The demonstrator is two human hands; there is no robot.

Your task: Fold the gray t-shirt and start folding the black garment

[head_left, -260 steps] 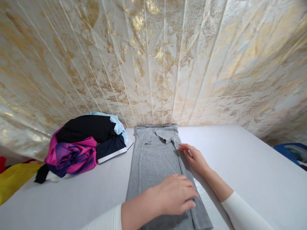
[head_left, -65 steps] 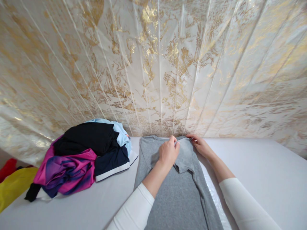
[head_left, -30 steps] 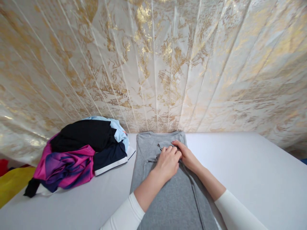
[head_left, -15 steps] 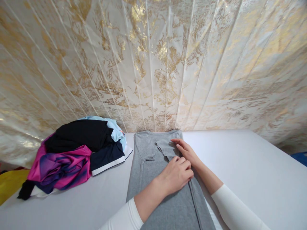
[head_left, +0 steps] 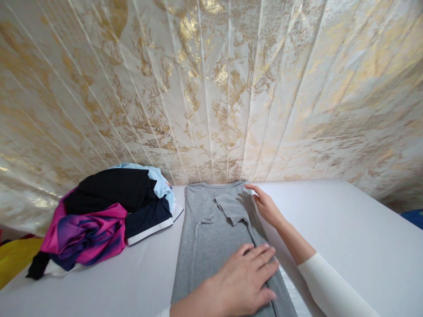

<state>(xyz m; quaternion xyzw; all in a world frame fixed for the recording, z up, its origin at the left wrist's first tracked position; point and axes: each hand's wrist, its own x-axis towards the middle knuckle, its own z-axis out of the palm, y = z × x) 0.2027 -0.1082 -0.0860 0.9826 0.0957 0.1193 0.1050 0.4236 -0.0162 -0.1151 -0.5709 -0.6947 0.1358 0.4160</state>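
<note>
A grey T-shirt (head_left: 211,251) lies lengthwise on the white surface, with its collar toward the back. Its sides are turned inward, and both short sleeves rest on top of the body. My left hand (head_left: 246,277) is spread open, palm down, over the lower right part of the shirt, slightly blurred; I cannot tell how firmly it touches. At the shirt's upper right edge, beside the shoulder, is my right hand (head_left: 267,207). Its fingers are stretched out and the fingertips meet the fabric, with nothing visibly gripped.
On the left lies a heap of clothes: a black garment (head_left: 109,189), a pink and purple one (head_left: 89,237), a navy one with white trim (head_left: 148,220) and a light blue one (head_left: 161,180). Yellow cloth (head_left: 16,257) sits at the far left. A gold-patterned curtain (head_left: 211,97) hangs behind.
My left hand has moved down the shirt from the folded sleeve, and its fingers have spread. My right hand has shifted slightly right to the shoulder edge. The right sleeve now lies flatter.
</note>
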